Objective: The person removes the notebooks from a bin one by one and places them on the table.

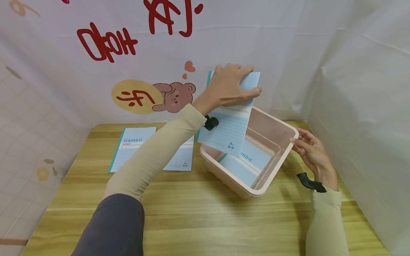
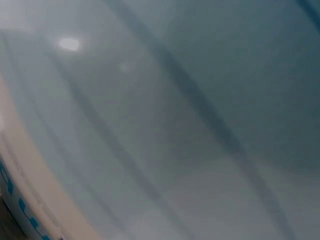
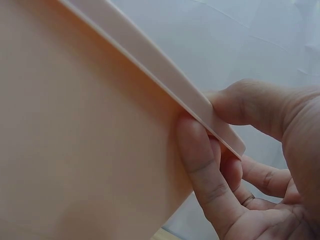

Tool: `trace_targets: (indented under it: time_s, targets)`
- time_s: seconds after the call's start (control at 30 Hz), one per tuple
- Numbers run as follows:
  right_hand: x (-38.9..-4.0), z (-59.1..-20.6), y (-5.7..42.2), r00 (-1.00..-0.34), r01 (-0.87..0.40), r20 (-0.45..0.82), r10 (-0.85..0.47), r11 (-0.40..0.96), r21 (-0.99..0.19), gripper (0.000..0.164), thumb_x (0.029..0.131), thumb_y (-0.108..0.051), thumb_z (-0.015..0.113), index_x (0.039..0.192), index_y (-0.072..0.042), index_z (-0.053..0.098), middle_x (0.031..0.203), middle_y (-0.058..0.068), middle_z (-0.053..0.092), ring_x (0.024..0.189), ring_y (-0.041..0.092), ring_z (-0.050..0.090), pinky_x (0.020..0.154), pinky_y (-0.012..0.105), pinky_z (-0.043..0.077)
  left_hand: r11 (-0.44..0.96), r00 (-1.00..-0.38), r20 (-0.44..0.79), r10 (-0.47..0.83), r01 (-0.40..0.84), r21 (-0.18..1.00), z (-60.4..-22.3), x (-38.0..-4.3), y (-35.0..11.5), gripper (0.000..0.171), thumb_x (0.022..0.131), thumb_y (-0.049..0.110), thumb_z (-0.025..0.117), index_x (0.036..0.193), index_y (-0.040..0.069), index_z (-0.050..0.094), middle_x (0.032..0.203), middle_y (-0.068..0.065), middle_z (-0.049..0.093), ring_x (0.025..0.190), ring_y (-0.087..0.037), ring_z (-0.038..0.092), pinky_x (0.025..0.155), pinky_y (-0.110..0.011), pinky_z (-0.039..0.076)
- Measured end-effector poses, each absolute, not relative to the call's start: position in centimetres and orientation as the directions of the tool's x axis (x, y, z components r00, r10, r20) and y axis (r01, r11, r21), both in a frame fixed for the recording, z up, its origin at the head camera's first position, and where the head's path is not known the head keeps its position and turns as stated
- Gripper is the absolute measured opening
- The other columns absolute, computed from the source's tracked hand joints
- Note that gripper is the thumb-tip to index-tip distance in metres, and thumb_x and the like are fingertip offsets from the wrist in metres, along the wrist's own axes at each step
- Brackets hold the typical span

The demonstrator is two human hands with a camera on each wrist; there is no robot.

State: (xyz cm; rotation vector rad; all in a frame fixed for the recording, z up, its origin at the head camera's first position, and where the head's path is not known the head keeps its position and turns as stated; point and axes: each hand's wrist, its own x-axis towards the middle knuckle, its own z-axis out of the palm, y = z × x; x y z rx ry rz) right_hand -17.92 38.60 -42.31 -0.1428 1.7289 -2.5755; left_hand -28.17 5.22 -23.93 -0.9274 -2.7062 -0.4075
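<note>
My left hand (image 1: pixel 229 87) grips the upper part of a light-blue notebook (image 1: pixel 224 129) with a teal spine. The notebook hangs tilted over a pale pink plastic basin (image 1: pixel 225 179) and covers part of its back left rim. Seen from the left wrist, the notebook's lined cover (image 2: pixel 150 140) fills most of the picture, close and blurred. Another blue notebook (image 1: pixel 253 160) lies on the basin's floor. At the basin's right corner, my right hand (image 1: pixel 310 147) pinches the rim, thumb on top and fingers (image 3: pixel 200 155) underneath in the right wrist view.
To the left on the wooden table (image 1: pixel 192 220), a Gambit notebook (image 1: pixel 136 147) lies flat. Beside it another notebook (image 1: pixel 184 156) is partly hidden behind my left forearm. A white printed sheet (image 1: pixel 272 46) hangs along the back, with white sheeting at both sides.
</note>
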Motion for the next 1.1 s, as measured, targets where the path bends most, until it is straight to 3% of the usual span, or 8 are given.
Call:
trace_targets:
  time_s: [0.43, 0.7, 0.87, 1.0, 1.1]
  targets:
    - [-17.9, -42.1, 38.5, -0.995, -0.010, 0.044, -0.084, -0.365, -0.931, 0.044, 0.099, 0.011, 0.055, 0.140, -0.002, 0.046, 0.113, 0.007, 0.060, 0.094, 0.013, 0.066, 0.081, 0.023, 0.059, 0.801, -0.798, 0.341, 0.497, 0.573, 0.174, -26.7, -28.9, -1.3, 0.064, 0.090, 0.064, 0.051, 0.140, 0.025, 0.056, 0.114, -0.007, 0.063, 0.109, -0.024, 0.053, 0.097, -0.049, 0.038]
    - [-17.7, -42.1, 38.6, -0.996, -0.009, 0.042, -0.084, -0.364, -0.931, 0.045, 0.099, 0.010, 0.056, 0.141, -0.001, 0.045, 0.114, 0.007, 0.061, 0.095, 0.014, 0.067, 0.081, 0.023, 0.059, 0.841, -0.843, 0.289, 0.454, 0.512, 0.174, -29.1, -28.7, -5.5, 0.077, 0.089, 0.065, 0.052, 0.151, 0.020, 0.049, 0.144, -0.014, 0.057, 0.128, -0.032, 0.050, 0.110, -0.059, 0.032]
    - [-17.7, -42.1, 38.6, -0.995, -0.010, 0.046, -0.085, -0.380, -0.925, 0.045, 0.098, 0.011, 0.055, 0.140, -0.001, 0.046, 0.114, 0.008, 0.062, 0.096, 0.015, 0.067, 0.081, 0.024, 0.060, 0.858, -0.864, 0.278, 0.419, 0.477, 0.191, -30.2, -28.1, -8.2, 0.073, 0.089, 0.065, 0.054, 0.146, 0.020, 0.053, 0.149, -0.011, 0.055, 0.135, -0.034, 0.048, 0.109, -0.060, 0.032]
    - [-17.8, -42.1, 38.5, -0.996, -0.004, 0.040, -0.085, -0.382, -0.924, 0.044, 0.098, 0.011, 0.056, 0.139, -0.002, 0.048, 0.113, 0.007, 0.063, 0.095, 0.015, 0.068, 0.080, 0.024, 0.060, 0.879, -0.877, 0.285, 0.388, 0.445, 0.173, -31.3, -27.5, -10.3, 0.072, 0.088, 0.066, 0.055, 0.143, 0.019, 0.056, 0.142, -0.014, 0.059, 0.130, -0.035, 0.049, 0.105, -0.062, 0.033]
    - [-17.8, -42.1, 38.5, -0.996, 0.000, 0.035, -0.084, -0.380, -0.925, 0.045, 0.098, 0.011, 0.057, 0.139, -0.002, 0.047, 0.113, 0.007, 0.064, 0.095, 0.015, 0.068, 0.080, 0.024, 0.060, 0.891, -0.892, 0.265, 0.366, 0.418, 0.176, -32.1, -27.0, -12.0, 0.076, 0.088, 0.065, 0.057, 0.147, 0.017, 0.053, 0.145, -0.017, 0.057, 0.132, -0.038, 0.049, 0.105, -0.064, 0.031]
